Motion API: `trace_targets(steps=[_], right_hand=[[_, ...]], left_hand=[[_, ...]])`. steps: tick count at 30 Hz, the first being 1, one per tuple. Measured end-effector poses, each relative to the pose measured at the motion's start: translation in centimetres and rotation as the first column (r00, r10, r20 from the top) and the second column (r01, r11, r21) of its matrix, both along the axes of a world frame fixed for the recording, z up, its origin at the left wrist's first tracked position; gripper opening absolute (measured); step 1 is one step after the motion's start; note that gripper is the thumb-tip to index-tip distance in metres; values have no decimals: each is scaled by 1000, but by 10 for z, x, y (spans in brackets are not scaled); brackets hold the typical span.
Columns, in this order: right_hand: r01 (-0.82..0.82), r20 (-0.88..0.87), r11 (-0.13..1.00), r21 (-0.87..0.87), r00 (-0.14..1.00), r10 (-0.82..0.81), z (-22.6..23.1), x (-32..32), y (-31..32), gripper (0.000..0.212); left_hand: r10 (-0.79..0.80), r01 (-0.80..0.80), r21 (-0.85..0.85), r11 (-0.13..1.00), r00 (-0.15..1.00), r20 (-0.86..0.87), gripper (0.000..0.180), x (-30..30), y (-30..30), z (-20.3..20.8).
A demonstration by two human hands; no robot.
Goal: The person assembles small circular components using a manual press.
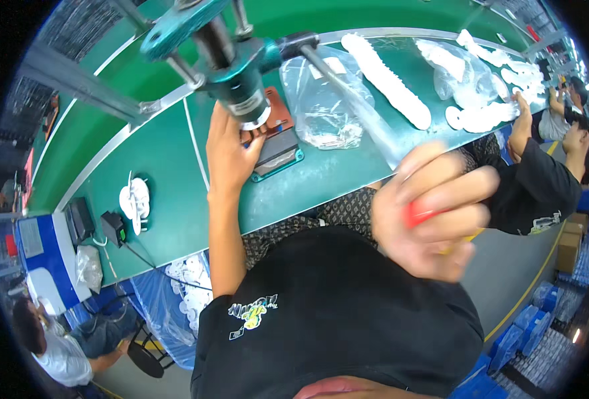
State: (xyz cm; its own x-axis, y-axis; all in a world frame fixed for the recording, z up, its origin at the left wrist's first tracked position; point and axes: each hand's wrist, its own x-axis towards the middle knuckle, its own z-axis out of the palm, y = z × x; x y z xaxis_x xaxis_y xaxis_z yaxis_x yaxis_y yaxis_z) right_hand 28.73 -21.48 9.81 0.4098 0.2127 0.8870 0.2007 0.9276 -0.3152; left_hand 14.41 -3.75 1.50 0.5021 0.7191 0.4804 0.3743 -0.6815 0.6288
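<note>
A green hand-lever press (231,80) stands on the workbench, its ram pointing down at a small base (280,163) with a dark block. My left hand (231,149) is right under the ram, thumb and fingers closed together; whatever they hold is hidden. Beside the fingers lies a reddish-brown plate (280,110), partly behind the ram. The press's long lever (348,93) slants down toward me. My right hand (434,213), smeared by motion, is curled around the lever's near end, and a red patch shows between its fingers.
A clear plastic bag (328,100) with small parts lies right of the press. Farther right are a long stack of white parts (388,80) and more bagged white pieces (461,73). White parts (135,199) and a black adapter (113,228) sit left. Co-workers sit at both sides.
</note>
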Motion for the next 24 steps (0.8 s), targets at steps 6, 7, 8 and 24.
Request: trace_targets(steps=[6, 7, 8, 24], right_hand=[[166, 123, 967, -191, 982, -145, 80, 44, 52, 78], [278, 118, 932, -234, 959, -257, 69, 35, 60, 76], [287, 118, 956, -57, 953, -279, 47, 23, 78, 73], [626, 384, 153, -765, 633, -672, -115, 117, -55, 71]], left_hand=[[-53, 37, 415, 909, 998, 29, 44, 7, -15, 2], [-71, 43, 401, 915, 996, 54, 44, 2, -29, 5], [-42, 5, 320, 947, 993, 108, 48, -15, -40, 1], [494, -410, 385, 827, 857, -148, 36, -149, 12, 12]])
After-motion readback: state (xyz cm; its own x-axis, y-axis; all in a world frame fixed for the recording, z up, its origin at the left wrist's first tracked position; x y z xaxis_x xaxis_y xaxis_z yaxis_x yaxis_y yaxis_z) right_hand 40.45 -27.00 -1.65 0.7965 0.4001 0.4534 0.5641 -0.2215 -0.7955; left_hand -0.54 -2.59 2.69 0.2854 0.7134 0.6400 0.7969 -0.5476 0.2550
